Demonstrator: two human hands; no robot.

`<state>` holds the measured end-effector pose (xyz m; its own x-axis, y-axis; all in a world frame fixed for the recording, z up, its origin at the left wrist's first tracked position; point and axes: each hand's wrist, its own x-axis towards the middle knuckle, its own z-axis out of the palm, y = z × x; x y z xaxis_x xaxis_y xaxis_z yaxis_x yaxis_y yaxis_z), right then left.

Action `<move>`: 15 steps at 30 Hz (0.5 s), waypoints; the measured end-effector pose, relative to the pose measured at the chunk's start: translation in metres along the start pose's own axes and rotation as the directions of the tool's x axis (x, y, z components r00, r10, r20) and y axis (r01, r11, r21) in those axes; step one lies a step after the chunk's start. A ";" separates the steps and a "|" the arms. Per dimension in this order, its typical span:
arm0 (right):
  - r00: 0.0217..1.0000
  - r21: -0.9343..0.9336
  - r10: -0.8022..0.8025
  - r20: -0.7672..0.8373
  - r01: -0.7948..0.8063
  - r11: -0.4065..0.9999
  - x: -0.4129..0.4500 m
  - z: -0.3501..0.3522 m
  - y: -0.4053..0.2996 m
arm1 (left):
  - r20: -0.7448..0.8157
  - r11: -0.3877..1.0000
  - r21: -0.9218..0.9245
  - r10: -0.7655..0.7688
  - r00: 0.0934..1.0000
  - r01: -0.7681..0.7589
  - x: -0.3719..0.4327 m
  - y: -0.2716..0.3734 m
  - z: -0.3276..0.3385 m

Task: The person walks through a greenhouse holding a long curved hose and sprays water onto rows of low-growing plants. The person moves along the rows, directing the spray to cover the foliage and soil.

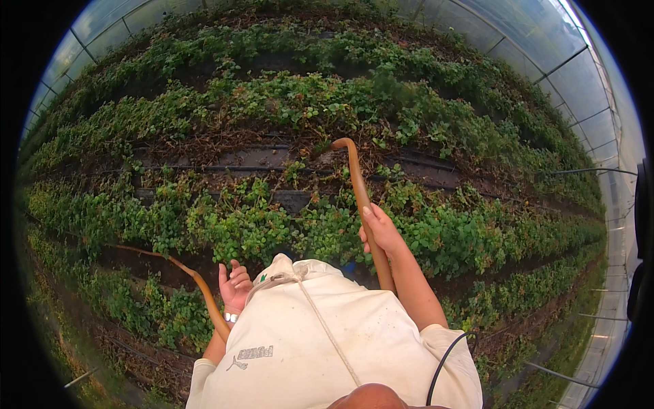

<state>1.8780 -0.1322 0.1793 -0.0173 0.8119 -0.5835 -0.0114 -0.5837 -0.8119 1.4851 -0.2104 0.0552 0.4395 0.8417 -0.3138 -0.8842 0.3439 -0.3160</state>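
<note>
My right hand (380, 229) is closed around an orange-brown hose (360, 186), its thumb lying along the near side. The hose rises from beside my waist and bends left at its far end, over a pale, wet-looking patch of soil (323, 162). I cannot tell clearly whether water is flowing. At my left side, my left hand (236, 286) is empty, palm up with fingers loosely curled apart. Another length of hose (207, 294) passes by the left wrist and trails off leftward over the ground. My body hides the stretch between.
Rows of low leafy plants (327, 230) run across in front of me, with more rows (306, 94) beyond. Black drip lines (245, 167) lie on the soil between them. Dry stems (204, 148) litter the bed. Plastic greenhouse walls (572, 76) curve up at the edges.
</note>
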 end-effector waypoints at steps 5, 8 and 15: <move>0.999 0.051 0.013 -0.038 -0.011 0.999 -0.004 -0.011 0.003 | -0.006 1.000 0.000 0.000 1.000 0.000 0.002 -0.003 0.000; 0.998 0.073 0.012 -0.067 -0.007 0.997 -0.008 -0.021 0.008 | -0.012 1.000 -0.004 -0.011 1.000 0.011 0.004 -0.005 -0.002; 0.986 0.097 -0.001 -0.164 0.017 0.995 -0.022 -0.046 0.021 | -0.037 0.998 -0.003 -0.062 0.997 0.062 0.017 -0.011 -0.001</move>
<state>1.9243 -0.1618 0.1739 0.1472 0.8026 -0.5781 -0.1090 -0.5677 -0.8160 1.5025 -0.2004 0.0521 0.4990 0.8028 -0.3262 -0.8548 0.3942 -0.3375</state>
